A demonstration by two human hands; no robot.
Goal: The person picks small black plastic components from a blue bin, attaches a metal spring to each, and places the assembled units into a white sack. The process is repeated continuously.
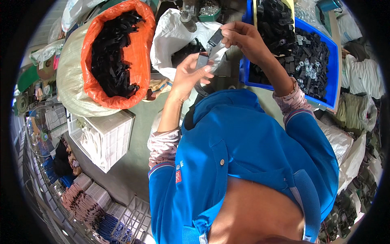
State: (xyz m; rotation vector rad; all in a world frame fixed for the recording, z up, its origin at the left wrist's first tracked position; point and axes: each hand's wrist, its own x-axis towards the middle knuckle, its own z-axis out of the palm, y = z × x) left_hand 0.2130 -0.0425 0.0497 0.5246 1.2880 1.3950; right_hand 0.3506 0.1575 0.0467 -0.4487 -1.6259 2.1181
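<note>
Black plastic pieces (pixel 202 61), one per hand, over a white sack (pixel 164 34).
Left hand (pixel 189 76) and right hand (pixel 242 38) each pinch one, apart; unfinished, I'd judge, with plenty of black parts (pixel 290 67) left in the blue bin (pixel 334 69).

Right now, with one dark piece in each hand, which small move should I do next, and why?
Perhaps lower the right hand slightly toward the left hand: the right pinches a black piece, the left holds a dark gray piece, and the two look close but not joined.
</note>
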